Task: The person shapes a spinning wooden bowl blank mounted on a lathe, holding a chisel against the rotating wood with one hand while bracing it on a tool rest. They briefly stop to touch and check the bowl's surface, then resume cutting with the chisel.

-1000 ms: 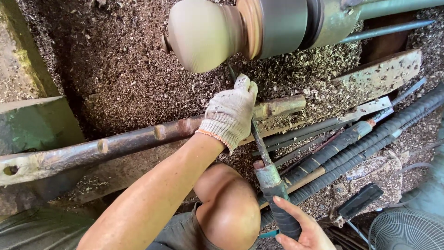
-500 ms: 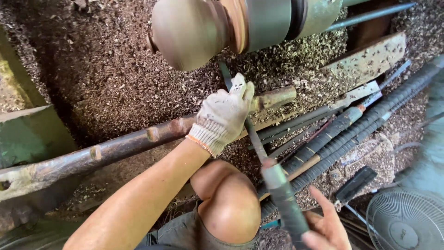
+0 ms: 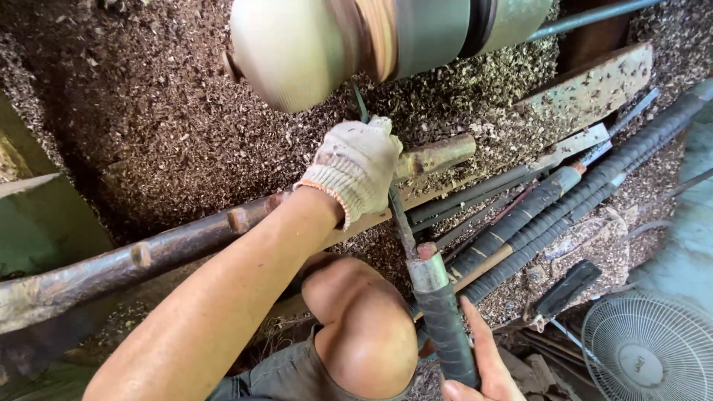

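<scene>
Gloved left hand (image 3: 356, 167) and bare right hand (image 3: 475, 364), both gripping 1 turning chisel (image 3: 427, 289), shape a smooth, rounded wooden blank (image 3: 297, 48).

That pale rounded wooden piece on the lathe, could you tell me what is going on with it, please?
A person is turning the pale rounded wooden blank on a lathe. The left hand in a white knitted glove steadies a long metal chisel on the rusty bar rest, its tip up at the blank. The bare right hand holds the chisel's black taped handle. Wood shavings cover the ground.
</scene>
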